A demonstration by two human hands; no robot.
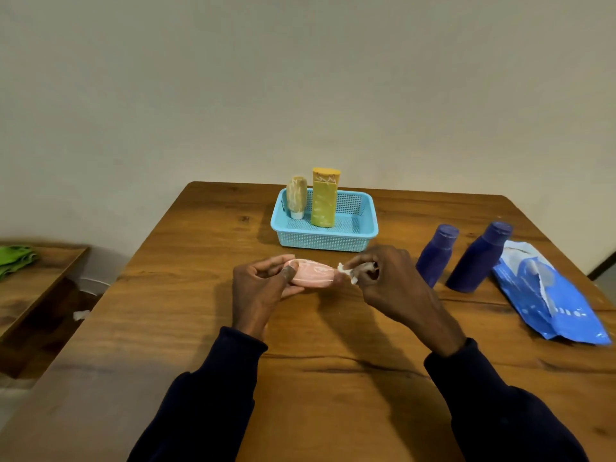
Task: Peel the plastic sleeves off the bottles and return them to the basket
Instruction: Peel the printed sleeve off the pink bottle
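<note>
Left hand (256, 288) grip curled round pink bottle (313, 273), held level above tabletop (333, 361), before basket (333, 241). Right hand (390, 281) grip pinches white sleeve end (346, 271) at bottle's right tip. Best to pull steadily along bottle, left holding firm. Count: one pink, two purple bottles (436, 255) on tabletop, yellow bottle (324, 198) and tan bottle (296, 196) in basket — five.

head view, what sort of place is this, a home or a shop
Probably a plain room at home, though unsure: a brown wooden table, a bare off-white wall behind it, and a light blue perforated plastic basket holding a tall yellow plastic bottle.
</note>
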